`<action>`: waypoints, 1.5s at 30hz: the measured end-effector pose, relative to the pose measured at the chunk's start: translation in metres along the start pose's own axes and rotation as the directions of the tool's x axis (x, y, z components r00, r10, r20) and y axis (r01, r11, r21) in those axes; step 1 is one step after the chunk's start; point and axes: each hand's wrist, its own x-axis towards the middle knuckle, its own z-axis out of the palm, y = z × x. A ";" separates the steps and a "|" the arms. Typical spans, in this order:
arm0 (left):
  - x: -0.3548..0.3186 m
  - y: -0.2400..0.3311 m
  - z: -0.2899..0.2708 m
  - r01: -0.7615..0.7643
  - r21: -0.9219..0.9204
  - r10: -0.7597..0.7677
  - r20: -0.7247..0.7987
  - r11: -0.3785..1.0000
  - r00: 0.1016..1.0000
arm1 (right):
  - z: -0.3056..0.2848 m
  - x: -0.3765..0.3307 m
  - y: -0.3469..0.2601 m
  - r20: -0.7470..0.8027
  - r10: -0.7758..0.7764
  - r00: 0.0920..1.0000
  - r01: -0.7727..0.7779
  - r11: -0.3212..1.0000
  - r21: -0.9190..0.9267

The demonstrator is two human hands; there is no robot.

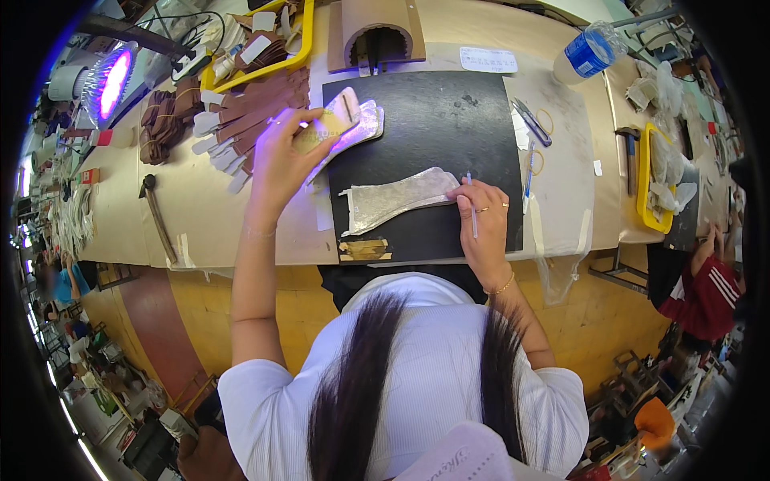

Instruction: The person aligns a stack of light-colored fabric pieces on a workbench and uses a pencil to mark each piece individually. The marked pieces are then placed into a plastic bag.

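The work seems to be at the handling of one cut piece against another, perhaps to line up or mark them. A silvery curved piece [393,202] lies flat on the black mat [457,120], toward the near edge of the desk [216,224], its wide end close to the mat's left edge. The right hand [483,216] rests fingertips on its narrow end, with a thin pale rod [473,215] held between the fingers. The left hand [285,152] pinches a cream piece with a dark slot [343,112] between thumb and fingers, over a small silvery stack [369,124] at the mat's far left corner; whether the two touch cannot be told. The next move probably calls for bringing the cream piece clear of the stack, while the right fingertips steady the flat one.
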 end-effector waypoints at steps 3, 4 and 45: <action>0.007 -0.010 0.008 -0.072 0.100 0.064 0.078 0.992 0.995 | 0.000 0.001 0.001 0.008 -0.009 1.000 0.009 1.000 0.001; 0.006 -0.019 0.015 -0.096 0.115 0.087 0.085 0.989 0.993 | 0.000 0.001 0.000 0.025 0.012 1.000 -0.012 1.000 0.020; -0.057 0.045 0.093 -0.274 -0.013 0.272 0.171 0.962 0.947 | -0.001 0.005 0.018 0.167 0.244 0.955 -0.292 0.870 0.398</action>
